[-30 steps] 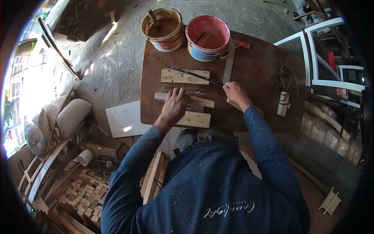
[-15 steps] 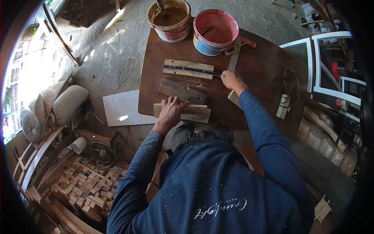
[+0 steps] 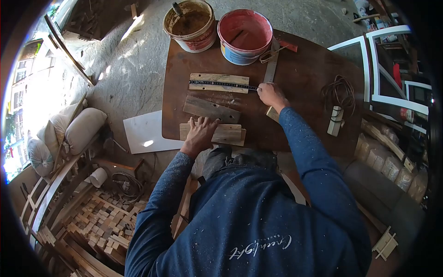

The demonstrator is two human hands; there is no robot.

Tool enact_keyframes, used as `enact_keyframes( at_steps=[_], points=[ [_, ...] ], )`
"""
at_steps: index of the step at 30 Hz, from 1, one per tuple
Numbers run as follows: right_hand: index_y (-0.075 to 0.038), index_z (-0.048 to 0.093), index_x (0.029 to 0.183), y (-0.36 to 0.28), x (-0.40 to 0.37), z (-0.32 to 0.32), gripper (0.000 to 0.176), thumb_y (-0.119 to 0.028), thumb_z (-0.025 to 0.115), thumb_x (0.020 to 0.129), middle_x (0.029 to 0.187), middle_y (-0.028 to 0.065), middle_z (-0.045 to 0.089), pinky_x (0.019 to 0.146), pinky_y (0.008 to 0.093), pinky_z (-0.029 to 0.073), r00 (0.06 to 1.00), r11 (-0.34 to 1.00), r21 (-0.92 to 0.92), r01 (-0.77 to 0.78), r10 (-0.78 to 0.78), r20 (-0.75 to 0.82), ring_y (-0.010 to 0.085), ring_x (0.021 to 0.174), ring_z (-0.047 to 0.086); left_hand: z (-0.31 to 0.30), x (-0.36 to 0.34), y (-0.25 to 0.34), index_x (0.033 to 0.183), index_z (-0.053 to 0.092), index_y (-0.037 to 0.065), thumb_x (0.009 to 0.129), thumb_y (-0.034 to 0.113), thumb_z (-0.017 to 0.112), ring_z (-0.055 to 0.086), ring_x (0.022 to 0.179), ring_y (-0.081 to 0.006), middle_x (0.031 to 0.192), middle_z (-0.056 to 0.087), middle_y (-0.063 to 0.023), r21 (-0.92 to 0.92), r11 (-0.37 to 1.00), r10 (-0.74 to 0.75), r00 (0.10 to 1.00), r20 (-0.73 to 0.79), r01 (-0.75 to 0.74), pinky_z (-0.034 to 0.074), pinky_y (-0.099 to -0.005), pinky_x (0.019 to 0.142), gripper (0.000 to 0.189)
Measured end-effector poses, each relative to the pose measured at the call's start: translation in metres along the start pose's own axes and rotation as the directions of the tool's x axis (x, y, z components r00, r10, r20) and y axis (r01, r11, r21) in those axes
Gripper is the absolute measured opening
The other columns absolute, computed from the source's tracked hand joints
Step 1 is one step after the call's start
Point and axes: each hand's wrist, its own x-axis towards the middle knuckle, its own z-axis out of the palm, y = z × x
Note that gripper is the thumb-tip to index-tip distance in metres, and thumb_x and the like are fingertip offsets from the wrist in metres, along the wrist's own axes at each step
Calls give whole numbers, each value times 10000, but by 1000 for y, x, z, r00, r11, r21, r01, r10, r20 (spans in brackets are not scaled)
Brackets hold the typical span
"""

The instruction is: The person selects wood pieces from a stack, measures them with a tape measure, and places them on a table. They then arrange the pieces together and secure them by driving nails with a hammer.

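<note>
Strip, formerly slanted, now lengthwise along board, its end in right fingers; left fingers slightly parted over plank.

White script "Greenlight" on blue top; smaller lettering illegible

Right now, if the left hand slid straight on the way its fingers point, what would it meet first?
Most likely the dark, weathered board, just beyond the pale wood that the left hand rests on. Height is hard to judge from this view, so it might pass over instead.
</note>
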Motion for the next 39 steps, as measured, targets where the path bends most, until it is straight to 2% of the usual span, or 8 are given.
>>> enact_keyframes(
  at_steps=[6, 17, 29, 30, 33, 34, 37, 39],
  points=[
    [-22, 710, 1043, 4, -24, -19, 291, -277, 582, 988, 1022, 222, 700, 881, 476, 512, 998, 943, 330, 44, -30, -47, 415, 1014, 658, 13, 3, -2, 1429, 524, 144, 836, 59, 646, 516, 1279, -379, 1302, 559, -167, -6, 1000, 0, 1000, 8, 0, 338, -651, 1107, 611],
    [-40, 706, 1044, 43, -162, -59, 310, -311, 562, 1004, 1030, 234, 683, 882, 501, 510, 991, 967, 223, -124, 131, -16, 437, 1020, 640, -10, 2, 9, 1385, 564, 113, 791, 33, 620, 523, 1225, -364, 1278, 551, -178, -27, 992, 125, 992, 3, -125, 422, -487, 1009, 602],
    [-36, 734, 1016, 12, -191, -24, 286, -283, 597, 970, 1066, 250, 699, 879, 505, 523, 978, 920, 334, -206, 205, 39, 452, 1009, 655, 34, -21, 18, 1574, 349, 124, 833, 71, 596, 399, 1373, -421, 1414, 463, -209, 168, 985, 78, 972, -224, -40, 219, -704, 1152, 783],
    [-41, 736, 1015, 9, -189, -14, 283, -284, 598, 969, 1061, 247, 700, 879, 503, 524, 985, 929, 327, -173, 172, 33, 449, 1004, 657, 36, -23, 19, 1566, 370, 120, 874, 116, 618, 388, 1389, -395, 1424, 460, -201, 224, 974, 67, 965, -252, -9, 243, -650, 1165, 736],
    [-61, 746, 1011, -32, -191, -22, 281, -292, 593, 969, 1035, 230, 704, 882, 499, 527, 997, 956, 285, -73, 68, 29, 433, 986, 664, -2, -33, 45, 1521, 442, 92, 914, 187, 657, 407, 1371, -376, 1377, 511, -200, -283, 957, -115, 979, -167, 64, 310, -568, 1151, 651],
    [-65, 746, 1009, -54, -194, -30, 283, -295, 587, 971, 1020, 218, 706, 884, 500, 529, 998, 959, 280, -48, 38, 41, 424, 985, 665, 11, -35, 43, 1448, 520, 49, 959, 267, 681, 553, 1213, -337, 1208, 624, -163, -320, 947, -114, 961, -250, 30, 442, -461, 1044, 559],
    [-61, 748, 1012, -90, -188, -15, 286, -287, 578, 969, 1026, 223, 705, 883, 498, 531, 995, 961, 275, -10, -17, 94, 425, 996, 664, 22, -38, 46, 1315, 600, 15, 992, 268, 669, 651, 955, -256, 1014, 674, -98, -919, 395, -236, 966, -108, -6, 524, -364, 869, 416],
    [-56, 750, 1010, -100, -187, -9, 294, -291, 578, 965, 1037, 228, 705, 889, 498, 530, 993, 969, 248, -13, -17, 119, 425, 998, 665, 48, -33, 18, 1223, 630, 28, 1003, 270, 666, 651, 840, -164, 966, 678, -43, -995, 63, -377, 925, 53, 83, 527, -303, 784, 329]
  ],
)
